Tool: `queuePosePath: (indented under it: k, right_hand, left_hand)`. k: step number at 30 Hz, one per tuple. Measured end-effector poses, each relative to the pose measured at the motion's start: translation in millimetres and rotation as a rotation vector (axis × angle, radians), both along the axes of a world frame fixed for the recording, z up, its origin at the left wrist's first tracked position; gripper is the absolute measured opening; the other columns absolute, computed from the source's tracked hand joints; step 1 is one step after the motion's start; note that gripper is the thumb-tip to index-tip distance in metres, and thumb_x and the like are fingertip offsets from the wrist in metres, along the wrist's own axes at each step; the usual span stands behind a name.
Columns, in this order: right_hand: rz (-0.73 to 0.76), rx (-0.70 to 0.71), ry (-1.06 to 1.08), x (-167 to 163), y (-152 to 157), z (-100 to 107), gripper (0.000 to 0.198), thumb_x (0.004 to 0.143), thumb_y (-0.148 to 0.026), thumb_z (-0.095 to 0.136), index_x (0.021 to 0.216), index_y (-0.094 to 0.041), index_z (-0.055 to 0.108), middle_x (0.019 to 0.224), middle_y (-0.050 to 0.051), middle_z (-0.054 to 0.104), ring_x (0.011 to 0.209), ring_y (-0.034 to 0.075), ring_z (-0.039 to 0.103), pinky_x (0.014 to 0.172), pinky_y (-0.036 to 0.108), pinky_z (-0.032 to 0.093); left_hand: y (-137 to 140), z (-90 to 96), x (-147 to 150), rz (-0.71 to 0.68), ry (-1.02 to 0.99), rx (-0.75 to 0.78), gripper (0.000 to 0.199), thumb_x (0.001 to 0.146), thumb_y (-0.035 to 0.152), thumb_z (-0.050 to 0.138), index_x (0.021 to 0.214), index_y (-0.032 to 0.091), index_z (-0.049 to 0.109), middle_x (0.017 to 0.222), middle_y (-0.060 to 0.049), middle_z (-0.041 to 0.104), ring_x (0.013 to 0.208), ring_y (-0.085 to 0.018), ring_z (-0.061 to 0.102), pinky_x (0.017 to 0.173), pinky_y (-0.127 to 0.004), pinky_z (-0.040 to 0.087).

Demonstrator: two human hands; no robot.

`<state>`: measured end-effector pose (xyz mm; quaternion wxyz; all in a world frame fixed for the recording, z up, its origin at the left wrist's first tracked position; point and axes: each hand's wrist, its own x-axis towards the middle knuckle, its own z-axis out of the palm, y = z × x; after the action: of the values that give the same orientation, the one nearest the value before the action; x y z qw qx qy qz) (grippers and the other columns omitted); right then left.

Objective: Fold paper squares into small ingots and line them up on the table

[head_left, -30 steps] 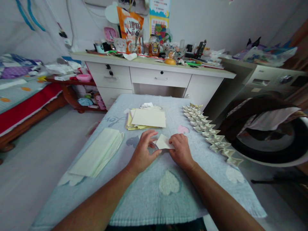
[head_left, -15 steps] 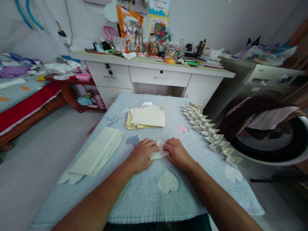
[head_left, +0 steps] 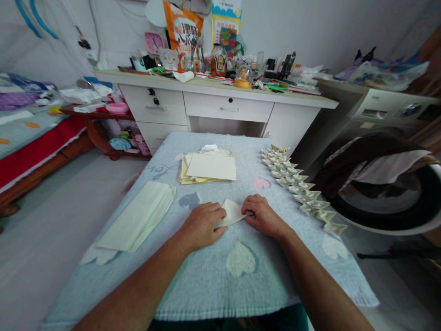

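Note:
A small folded piece of white paper (head_left: 232, 213) lies between my hands, low over the cloth-covered table (head_left: 206, 285). My left hand (head_left: 205, 225) pinches its left edge between thumb and fingers. At its right corner, my right hand (head_left: 262, 214) has fingers and thumb closed on the paper. Beyond them rests a stack of cream paper sheets (head_left: 212, 166). To the left is a folded pale green-white bundle of paper or cloth (head_left: 138, 216). Along the table's right side runs a row of folded paper boats (head_left: 299, 186).
A crumpled white tissue (head_left: 209, 148) sits behind the stack. Past the table stands a white desk (head_left: 227, 99) crowded with jars, a clock and a snack bag. An open front-loading washing machine (head_left: 386, 110) is at right, a bed (head_left: 37, 133) at left.
My right hand has moved a little right and now grips the paper's right corner, so more of the paper shows between my hands. My left hand keeps hold of the left edge.

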<state>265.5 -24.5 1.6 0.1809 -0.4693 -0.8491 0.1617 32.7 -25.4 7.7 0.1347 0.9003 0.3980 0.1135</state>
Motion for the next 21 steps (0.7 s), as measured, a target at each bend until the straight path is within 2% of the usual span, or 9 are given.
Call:
queuePosePath:
  k: [2,6,12,17,21]
  right_hand:
    - [-0.008,-0.008,0.013,0.4,1.1,0.2,0.01,0.078,-0.01,0.062,0.08,-0.02,0.064,0.087,0.002,0.06,0.089,0.018,0.048,0.08,0.032,0.031]
    - [-0.007,-0.039,0.06,1.7,3.8,1.0,0.01,0.08,-0.012,0.062,0.077,-0.02,0.066,0.083,0.002,0.062,0.086,0.018,0.051,0.079,0.032,0.032]
    - [-0.024,-0.08,0.082,8.1,7.6,0.4,0.006,0.084,-0.02,0.061,0.081,-0.019,0.067,0.084,0.003,0.062,0.085,0.018,0.052,0.08,0.033,0.034]
    - [-0.058,-0.076,0.052,9.0,8.4,-3.3,0.01,0.087,-0.022,0.058,0.086,-0.02,0.068,0.091,0.004,0.06,0.089,0.019,0.05,0.082,0.034,0.033]
    - [-0.108,-0.071,0.033,7.4,8.2,-4.4,0.012,0.087,-0.024,0.058,0.083,-0.019,0.067,0.092,0.004,0.059,0.09,0.019,0.049,0.083,0.035,0.032]
  left_hand:
    - [-0.7,-0.6,1.3,-0.007,0.007,0.032,0.012,0.083,0.032,0.057,0.086,0.02,0.06,0.086,-0.005,0.059,0.084,-0.021,0.054,0.074,-0.032,0.038]
    - [0.6,-3.6,3.6,0.011,-0.016,0.012,0.02,0.091,0.026,0.046,0.08,0.019,0.062,0.08,-0.005,0.059,0.081,-0.019,0.055,0.072,-0.03,0.038]
    - [5.6,-9.5,2.3,0.102,-0.076,-0.1,0.02,0.089,0.029,0.048,0.081,0.019,0.063,0.08,-0.005,0.062,0.081,-0.019,0.058,0.072,-0.028,0.04]
    - [8.8,-13.6,0.1,0.137,-0.091,-0.121,0.021,0.088,0.031,0.049,0.076,0.019,0.061,0.079,-0.004,0.062,0.079,-0.019,0.058,0.069,-0.027,0.038]
    - [9.0,-11.9,0.2,0.158,-0.085,-0.146,0.022,0.088,0.03,0.047,0.075,0.018,0.061,0.079,-0.004,0.062,0.078,-0.019,0.058,0.069,-0.027,0.038]
